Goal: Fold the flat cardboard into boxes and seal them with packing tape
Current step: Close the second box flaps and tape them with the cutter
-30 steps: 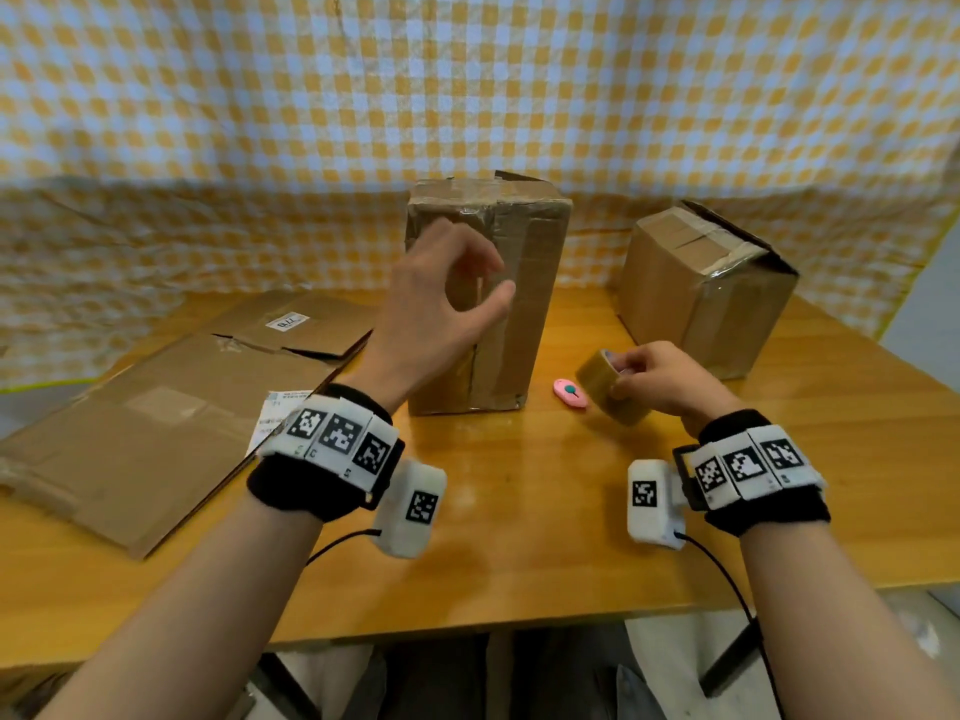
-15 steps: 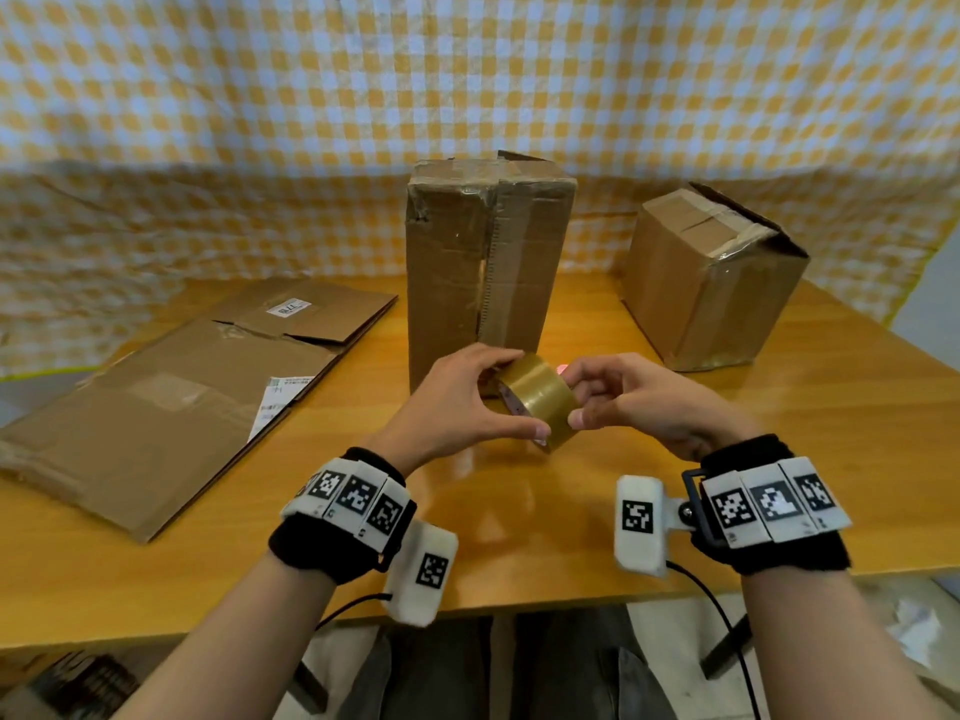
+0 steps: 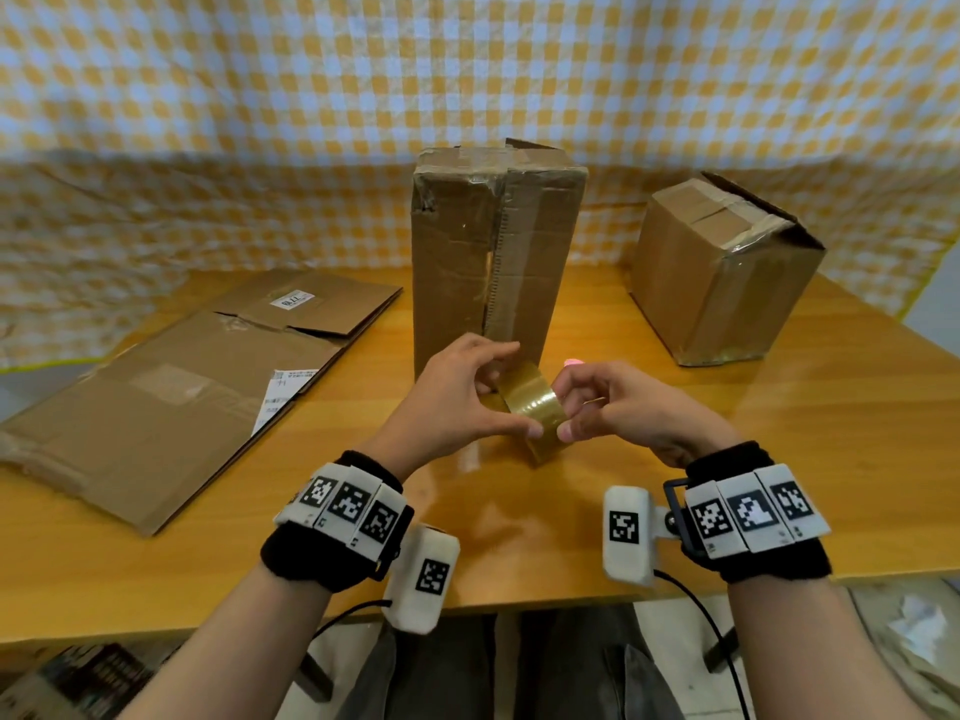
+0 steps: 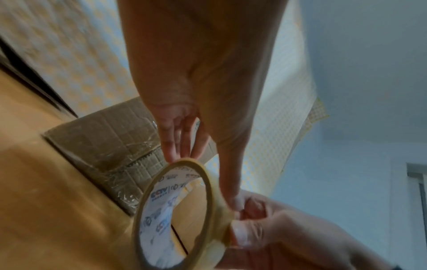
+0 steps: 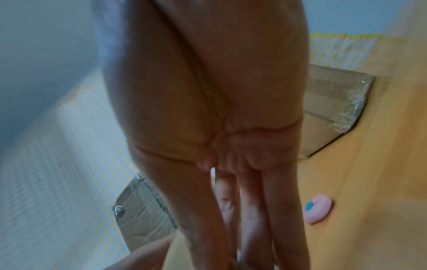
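Both hands, left hand point(image 3: 447, 402) and right hand point(image 3: 618, 407), pinch the tape roll point(image 3: 530, 407), its axis pointing left-right

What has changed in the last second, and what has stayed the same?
The left hand came down from the tall box and took hold of the tape roll. The right hand brought the roll from near the pink cutter toward the body; now both hands hold it above the table. The tall box, the smaller box and the flat cardboard did not move.
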Demonstrator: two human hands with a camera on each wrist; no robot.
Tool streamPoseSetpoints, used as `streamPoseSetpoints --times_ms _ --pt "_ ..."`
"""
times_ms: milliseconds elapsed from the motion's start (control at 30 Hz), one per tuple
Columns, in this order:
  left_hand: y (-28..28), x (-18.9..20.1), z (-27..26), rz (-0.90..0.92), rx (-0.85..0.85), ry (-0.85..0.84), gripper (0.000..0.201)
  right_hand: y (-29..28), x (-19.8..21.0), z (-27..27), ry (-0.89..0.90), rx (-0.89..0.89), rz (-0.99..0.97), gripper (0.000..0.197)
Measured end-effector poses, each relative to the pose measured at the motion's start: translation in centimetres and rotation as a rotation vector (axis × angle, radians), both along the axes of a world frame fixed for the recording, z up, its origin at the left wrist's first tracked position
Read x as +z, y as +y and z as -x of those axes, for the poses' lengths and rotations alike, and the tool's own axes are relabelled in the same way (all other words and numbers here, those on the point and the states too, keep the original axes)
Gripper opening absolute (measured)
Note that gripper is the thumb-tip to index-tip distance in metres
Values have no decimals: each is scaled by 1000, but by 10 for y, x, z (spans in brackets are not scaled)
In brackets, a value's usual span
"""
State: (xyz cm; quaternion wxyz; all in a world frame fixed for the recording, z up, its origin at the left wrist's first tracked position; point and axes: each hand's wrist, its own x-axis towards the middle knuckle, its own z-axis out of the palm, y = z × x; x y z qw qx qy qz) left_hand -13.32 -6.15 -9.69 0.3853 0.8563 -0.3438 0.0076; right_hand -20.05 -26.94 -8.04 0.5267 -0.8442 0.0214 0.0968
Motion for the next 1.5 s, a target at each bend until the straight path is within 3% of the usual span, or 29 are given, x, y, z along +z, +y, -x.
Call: streamPoseSetpoints --times_ms 167,500,700,933,1100,1333,1500 --pt "2 2 -7 -9 38 41 52 0 -1 -1 6 58 54 26" --pt "-2 12 -8 111 95 171 39 3 0 -6 23 76 101 28" --pt "-1 11 -14 196 140 231 6 -1 1 -8 23 76 140 27" --pt "-6 7 -22 1 193 145 9 2 4 -13 24 90 135 29" --pt "-12 -1 -17 -157 159 122 19 2 0 -16 18 202 59 34" --pt "-8 -8 -17 -55 148 265 20 -1 -13 -20 -37 179 39 6" --pt "-8 -7 -16 12 137 230 19 -4 -16 -25 -72 146 32 8"
